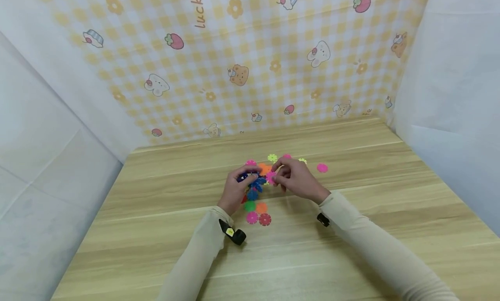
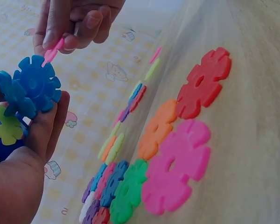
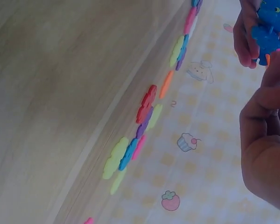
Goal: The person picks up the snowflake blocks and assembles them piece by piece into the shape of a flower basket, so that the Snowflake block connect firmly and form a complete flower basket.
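My left hand holds a cluster of joined blue snowflake discs, plastic pieces with notched edges. A yellow-green disc belongs to the same cluster, beside the palm in the left wrist view. Between thumb and fingers, my right hand pinches a pink snowflake disc. The pink disc's lower edge meets the rim of a blue disc; whether it sits in a notch, I cannot tell. In the right wrist view the right fingers hide most of the pink disc.
Loose snowflake discs lie on the wooden table around both hands. Nearest me are a red disc, an orange disc and a green disc. One pink disc lies off to the right. A checked cloth hangs behind.
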The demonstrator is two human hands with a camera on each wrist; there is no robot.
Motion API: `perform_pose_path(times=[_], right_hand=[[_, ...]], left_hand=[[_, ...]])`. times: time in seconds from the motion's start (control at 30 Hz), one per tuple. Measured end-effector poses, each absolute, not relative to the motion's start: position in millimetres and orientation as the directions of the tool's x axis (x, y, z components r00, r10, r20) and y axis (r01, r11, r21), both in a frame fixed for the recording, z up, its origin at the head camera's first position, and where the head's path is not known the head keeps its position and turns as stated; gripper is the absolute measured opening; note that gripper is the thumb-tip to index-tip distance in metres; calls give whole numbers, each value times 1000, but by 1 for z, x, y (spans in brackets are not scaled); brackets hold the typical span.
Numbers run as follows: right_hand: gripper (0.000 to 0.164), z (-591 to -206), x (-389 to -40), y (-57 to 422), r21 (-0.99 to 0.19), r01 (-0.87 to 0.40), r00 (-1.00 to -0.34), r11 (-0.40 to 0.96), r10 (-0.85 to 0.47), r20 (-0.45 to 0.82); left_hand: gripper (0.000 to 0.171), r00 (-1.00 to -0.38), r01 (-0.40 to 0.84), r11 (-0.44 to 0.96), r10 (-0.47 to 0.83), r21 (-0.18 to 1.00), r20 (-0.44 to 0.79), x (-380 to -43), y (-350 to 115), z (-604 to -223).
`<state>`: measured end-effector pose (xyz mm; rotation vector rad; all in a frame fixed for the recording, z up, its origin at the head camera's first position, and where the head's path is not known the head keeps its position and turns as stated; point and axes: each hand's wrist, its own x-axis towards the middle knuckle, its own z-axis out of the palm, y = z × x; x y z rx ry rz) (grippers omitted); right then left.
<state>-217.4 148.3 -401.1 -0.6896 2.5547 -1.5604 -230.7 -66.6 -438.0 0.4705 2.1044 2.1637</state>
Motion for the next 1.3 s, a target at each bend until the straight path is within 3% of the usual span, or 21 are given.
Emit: perform_pose_path(times=[0.27,0.5,0.7,0.97,1.3], right_hand=[[14,-405,-219,142,-818,-370,-905,441,-372,208],[30,-405,-221,141,-870,-348,-909,349,-353,222],[41,-403,-233,145,-918,-267,-889,295,-443,117],[38,-405,-241,143,-956,-143,-859,257,-512,-9],[36,-396,-246,156,-876,-308,-790,372,-612,18]], left_hand=[[29,-954,133,-3,272,991,129,-230,-66,-439],[31,-956,128,33,269,991,114,-228,-63,-437],[29,-948,153,40,288,987,135,-227,-59,-438],[28,-953,101,56,291,993,81,-226,-58,-442],[28,-854,200,166,513,965,89,-236,-82,-433]])
